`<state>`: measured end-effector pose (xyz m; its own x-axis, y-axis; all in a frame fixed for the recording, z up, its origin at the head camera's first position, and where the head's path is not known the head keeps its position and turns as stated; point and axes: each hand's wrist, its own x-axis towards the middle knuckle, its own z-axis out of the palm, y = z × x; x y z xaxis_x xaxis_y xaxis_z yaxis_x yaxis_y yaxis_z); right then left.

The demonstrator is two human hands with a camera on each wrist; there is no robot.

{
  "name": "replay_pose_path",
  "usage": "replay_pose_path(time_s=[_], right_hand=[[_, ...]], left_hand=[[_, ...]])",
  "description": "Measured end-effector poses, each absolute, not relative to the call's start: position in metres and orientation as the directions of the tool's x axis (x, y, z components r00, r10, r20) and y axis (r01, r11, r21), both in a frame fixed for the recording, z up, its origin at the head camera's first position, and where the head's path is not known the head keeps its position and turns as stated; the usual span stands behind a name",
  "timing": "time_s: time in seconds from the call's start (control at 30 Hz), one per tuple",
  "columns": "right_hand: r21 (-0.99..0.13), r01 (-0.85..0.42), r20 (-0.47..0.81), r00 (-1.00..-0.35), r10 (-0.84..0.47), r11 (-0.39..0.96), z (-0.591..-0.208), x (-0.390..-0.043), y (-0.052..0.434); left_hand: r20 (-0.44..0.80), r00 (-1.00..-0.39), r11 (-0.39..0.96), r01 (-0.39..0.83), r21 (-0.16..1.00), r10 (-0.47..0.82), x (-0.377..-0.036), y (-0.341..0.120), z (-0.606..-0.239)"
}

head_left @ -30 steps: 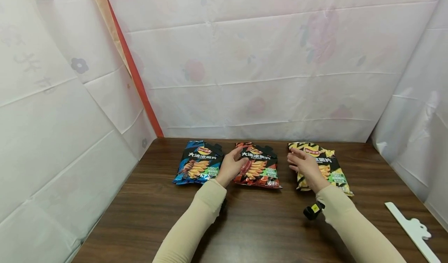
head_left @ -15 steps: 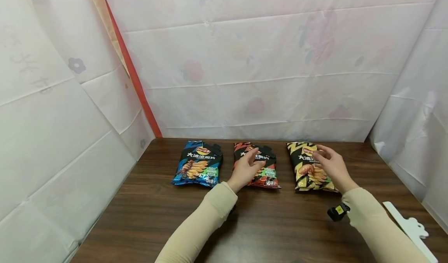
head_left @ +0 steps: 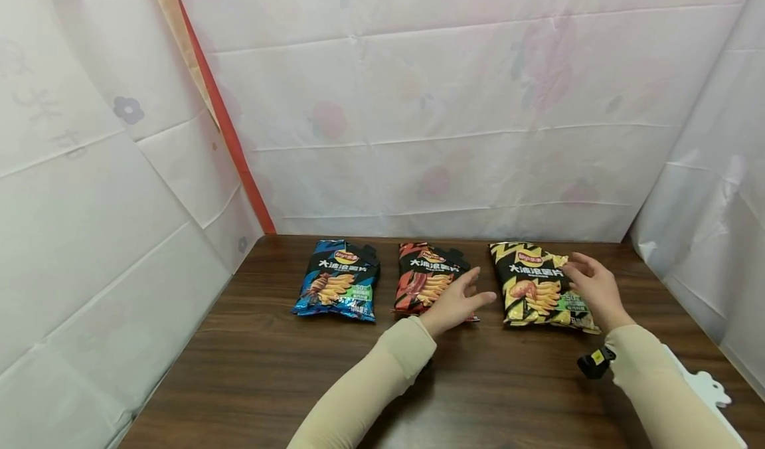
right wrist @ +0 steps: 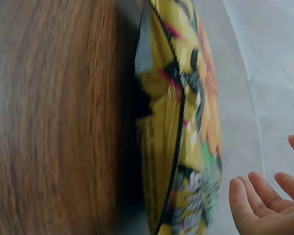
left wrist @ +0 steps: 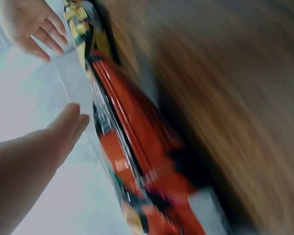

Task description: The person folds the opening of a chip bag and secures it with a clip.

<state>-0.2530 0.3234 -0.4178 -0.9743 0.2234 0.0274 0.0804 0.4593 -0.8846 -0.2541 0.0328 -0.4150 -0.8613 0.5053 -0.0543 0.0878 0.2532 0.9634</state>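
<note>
Three bags of chips lie in a row near the back of the table in the head view: a blue bag (head_left: 337, 283), a red bag (head_left: 421, 279) and a yellow bag (head_left: 534, 289). A black clip (head_left: 451, 258) sits on the top right corner of the red bag, and another black clip (head_left: 366, 254) on the blue one. My left hand (head_left: 455, 305) hovers over the red bag's lower right part, holding nothing. Above the right side of the yellow bag is my right hand (head_left: 597, 293), fingers loosely bent and nothing between them. Blur softens both wrist views.
A long white sealing clip (head_left: 705, 389) lies at the right of the brown wooden table (head_left: 287, 382), partly behind the right sleeve. White sheeting (head_left: 442, 103) closes off the back and both sides.
Both hands have moved to the right: the left from the gap by the blue bag across the red bag, the right from the yellow bag's left edge to its right side. The bags stay put.
</note>
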Motion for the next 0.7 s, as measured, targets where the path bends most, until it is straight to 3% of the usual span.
replay_pose_path(time_s=[0.4,0.7], right_hand=[[-0.878,0.212,-0.096,-0.957,0.275,0.430,-0.427,-0.255,0.337],[-0.858,0.339,-0.246,-0.931,0.270,0.385,-0.433,-0.256,0.346]], left_hand=[[-0.198,-0.854,0.298,-0.053,0.953,0.481,-0.252,0.064,-0.425],[-0.223,-0.856,0.337,-0.061,0.940,0.467,-0.249,0.080,-0.423]])
